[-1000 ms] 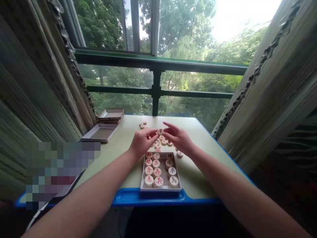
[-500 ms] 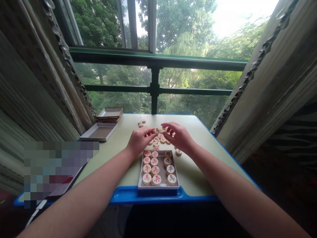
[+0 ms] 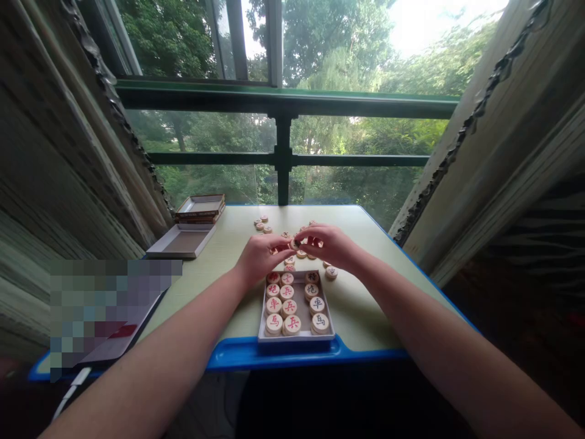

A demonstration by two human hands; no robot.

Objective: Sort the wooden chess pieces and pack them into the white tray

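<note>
My left hand (image 3: 259, 257) pinches a round wooden Chinese chess piece (image 3: 295, 244) above the far part of the table. From the other side, the thumb and fingers of my right hand (image 3: 333, 246) close on the same piece, whose marking is partly covered. Below and behind both hands lie several loose pieces (image 3: 289, 260), some hidden by the fingers. Nearer to me is a shallow white box (image 3: 297, 338) holding stacked pieces: two columns with red characters on its left, one with dark characters on its right. Bare box floor shows between them.
One loose piece (image 3: 331, 273) rests right of the box. A small cluster (image 3: 260, 224) sits farther back. At the left stand an open box lid (image 3: 183, 241) and a stack of shallow boxes (image 3: 201, 207). A blurred-out flat object (image 3: 114, 317) covers the near left. The table (image 3: 379, 292) has a blue edge.
My right hand has moved left to meet the piece in my left hand. The piece has turned, so its character no longer faces me plainly. The view has shifted slightly.
</note>
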